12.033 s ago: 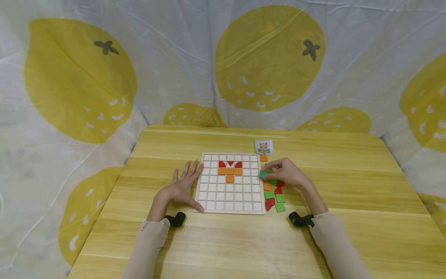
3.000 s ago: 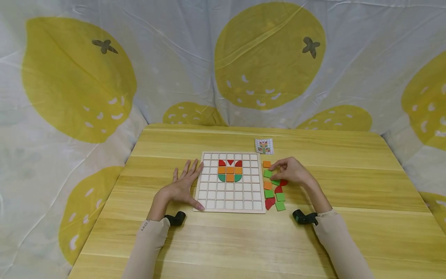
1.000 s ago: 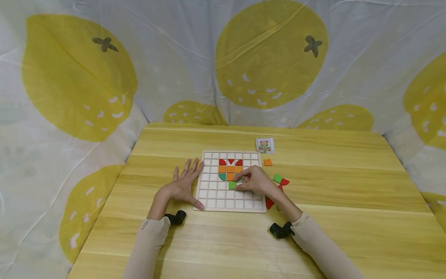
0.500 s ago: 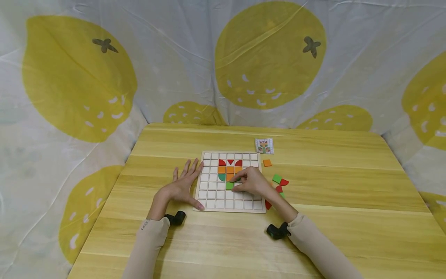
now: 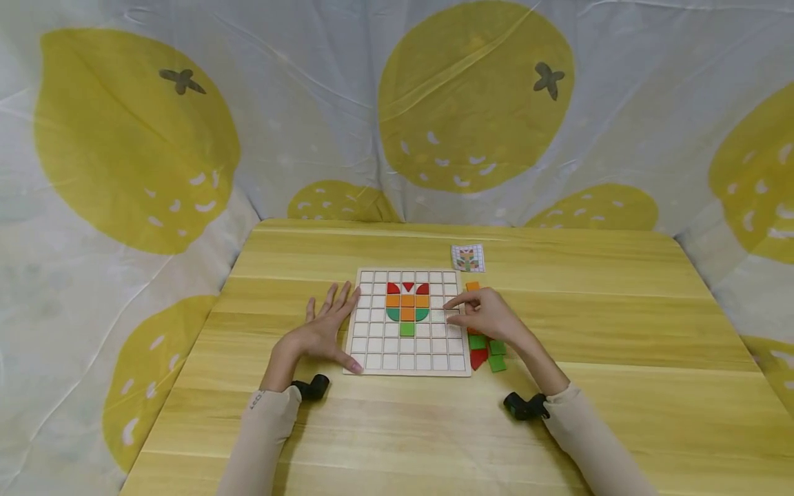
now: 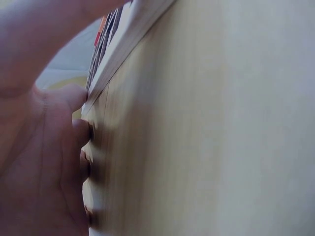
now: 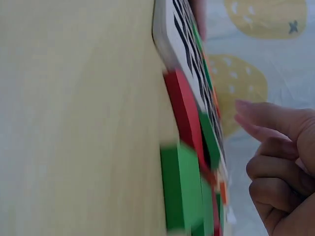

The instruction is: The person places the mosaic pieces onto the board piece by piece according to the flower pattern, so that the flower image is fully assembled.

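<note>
The wooden grid board (image 5: 438,345) lies just right of the left hand (image 5: 318,337), whose spread fingers and thumb touch its left edge; the right hand (image 5: 488,315), thumb and forefinger apart, hovers over its right side, right of the board's light-green square tile (image 5: 406,329)

Counted from here: one board (image 5: 378,347), one card (image 5: 468,258), two hands (image 5: 319,337), two wrist cameras (image 5: 318,386), and, on the board, three red tiles (image 5: 422,289), four orange tiles (image 5: 407,301), two teal tiles (image 5: 393,315), one light green tile (image 5: 406,329); loose tiles (image 5: 497,363) partly hidden, total undetermined.
</note>
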Demonstrator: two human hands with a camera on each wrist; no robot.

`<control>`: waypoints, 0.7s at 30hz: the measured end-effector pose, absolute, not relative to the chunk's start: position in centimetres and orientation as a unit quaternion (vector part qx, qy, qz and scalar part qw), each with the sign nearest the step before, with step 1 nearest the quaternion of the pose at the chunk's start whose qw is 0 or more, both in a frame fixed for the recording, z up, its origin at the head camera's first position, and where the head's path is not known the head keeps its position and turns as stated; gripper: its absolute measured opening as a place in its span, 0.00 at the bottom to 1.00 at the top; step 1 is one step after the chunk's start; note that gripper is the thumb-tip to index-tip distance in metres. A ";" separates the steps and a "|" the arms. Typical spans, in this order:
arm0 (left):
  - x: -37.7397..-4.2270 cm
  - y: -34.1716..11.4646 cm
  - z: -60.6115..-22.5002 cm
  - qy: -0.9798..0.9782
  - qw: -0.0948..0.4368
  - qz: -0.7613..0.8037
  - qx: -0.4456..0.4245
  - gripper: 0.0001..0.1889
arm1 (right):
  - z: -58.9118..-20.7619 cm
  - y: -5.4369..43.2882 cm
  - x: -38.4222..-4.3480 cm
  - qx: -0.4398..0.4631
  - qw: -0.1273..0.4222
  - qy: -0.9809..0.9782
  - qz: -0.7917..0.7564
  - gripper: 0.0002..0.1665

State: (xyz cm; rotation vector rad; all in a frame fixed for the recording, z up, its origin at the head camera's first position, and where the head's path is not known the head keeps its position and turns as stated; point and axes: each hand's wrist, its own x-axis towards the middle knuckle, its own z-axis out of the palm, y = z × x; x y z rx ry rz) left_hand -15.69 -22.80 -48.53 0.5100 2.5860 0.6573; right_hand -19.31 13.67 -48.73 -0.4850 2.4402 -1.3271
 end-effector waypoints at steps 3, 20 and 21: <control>-15.7 -22.7 -48.6 0.931 0.211 0.232 0.183 0.81 | -48.8 15.8 -19.6 -0.158 0.150 0.858 -0.466 0.12; -15.7 -22.8 -48.6 0.932 0.210 0.233 0.183 0.81 | -49.8 24.6 -21.3 -0.129 0.215 0.847 -0.468 0.20; -15.7 -22.8 -48.6 0.932 0.210 0.233 0.183 0.81 | -49.8 24.9 -21.3 -0.131 0.223 0.844 -0.469 0.21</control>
